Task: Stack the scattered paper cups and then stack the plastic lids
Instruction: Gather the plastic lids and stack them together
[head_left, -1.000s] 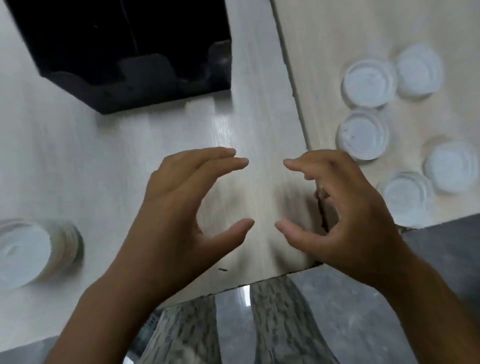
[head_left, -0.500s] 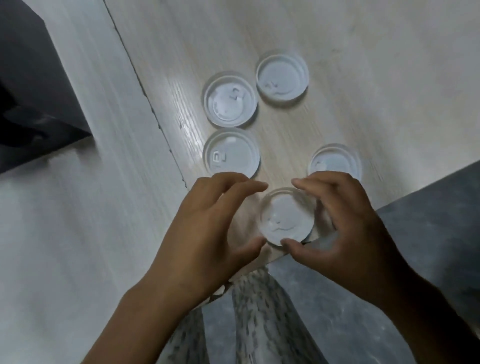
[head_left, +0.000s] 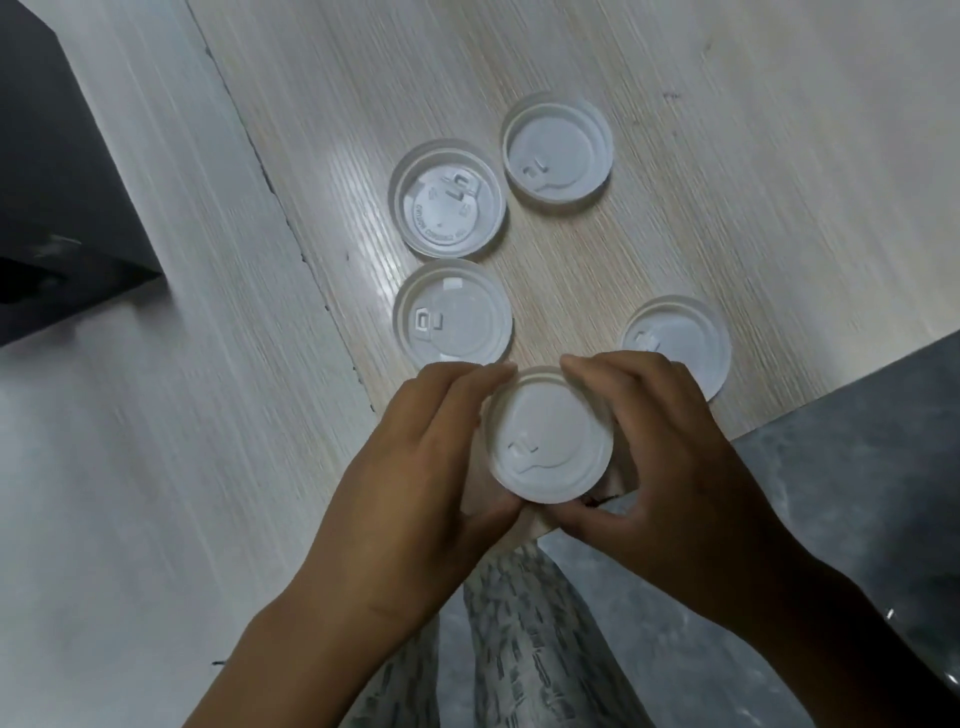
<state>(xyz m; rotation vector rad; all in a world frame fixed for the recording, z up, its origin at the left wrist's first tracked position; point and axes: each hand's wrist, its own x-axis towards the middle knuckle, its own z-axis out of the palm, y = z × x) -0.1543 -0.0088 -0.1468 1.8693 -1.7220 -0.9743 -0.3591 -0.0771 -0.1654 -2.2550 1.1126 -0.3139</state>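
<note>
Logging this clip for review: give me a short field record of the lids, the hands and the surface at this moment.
lids in view: five, white plastic, none stacked
held lid: at the near table edge, gripped by both hands
left hand: fingers curled round its left rim
right hand: fingers curled round its right rim
loose lids: four, lying apart on the wooden table
nearest loose lid: just beyond the left hand
paper cups: none in view
</note>
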